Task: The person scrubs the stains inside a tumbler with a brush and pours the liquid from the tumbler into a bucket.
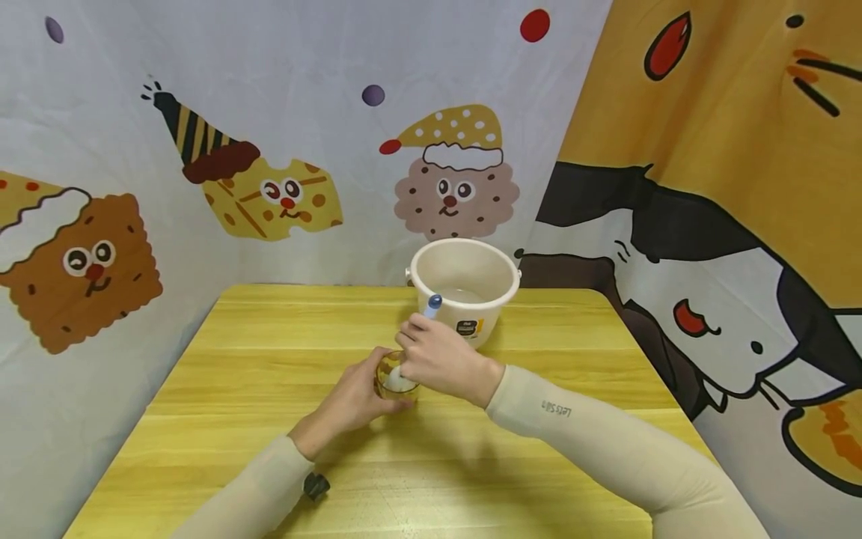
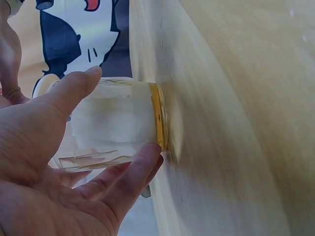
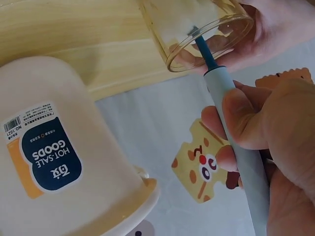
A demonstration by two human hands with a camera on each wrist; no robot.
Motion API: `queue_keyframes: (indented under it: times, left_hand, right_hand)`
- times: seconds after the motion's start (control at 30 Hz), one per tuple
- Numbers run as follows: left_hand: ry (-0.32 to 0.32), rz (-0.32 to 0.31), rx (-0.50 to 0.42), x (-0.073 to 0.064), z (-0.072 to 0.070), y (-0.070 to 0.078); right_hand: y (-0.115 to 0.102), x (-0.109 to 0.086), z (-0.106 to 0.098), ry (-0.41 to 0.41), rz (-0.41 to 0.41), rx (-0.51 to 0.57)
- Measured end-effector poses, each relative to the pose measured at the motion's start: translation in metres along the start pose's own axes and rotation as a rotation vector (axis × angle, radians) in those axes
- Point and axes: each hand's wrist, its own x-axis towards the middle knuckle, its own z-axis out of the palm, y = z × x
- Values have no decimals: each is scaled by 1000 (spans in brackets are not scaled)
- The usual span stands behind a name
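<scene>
My left hand (image 1: 357, 397) grips a clear amber-tinted glass (image 2: 156, 110), thumb on one side and fingers on the other. In the left wrist view its base stands right at the tabletop. My right hand (image 1: 447, 361) holds a cup brush by its pale blue-grey handle (image 3: 243, 152); the handle's dark blue end (image 1: 435, 301) sticks up above the fist. A thin dark blue neck (image 3: 206, 53) runs down through the glass's mouth. Inside, the white brush head (image 1: 399, 382) shows through the wall and fills much of the glass.
A cream bucket (image 1: 490, 320) with a dark label stands behind my right hand, near the table's back edge. Below lies the yellow wood-grain table (image 1: 269, 337). A cartoon-printed cloth (image 1: 303, 67) hangs behind and at the sides. A small black object (image 1: 316, 486) sits by my left wrist.
</scene>
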Motion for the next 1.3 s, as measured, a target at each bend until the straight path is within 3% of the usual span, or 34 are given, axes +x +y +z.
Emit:
queue_keyframes:
  times: [0.27, 0.67, 1.3]
  left_hand:
    - [-13, -12, -16, -1, 1, 0]
    - [-7, 11, 26, 0, -2, 0]
    - [1, 20, 11, -1, -1, -1]
  right_hand:
    - [8, -7, 2, -15, 37, 36]
    - [13, -8, 7, 49, 62, 75]
    - [26, -14, -4, 58, 98, 115]
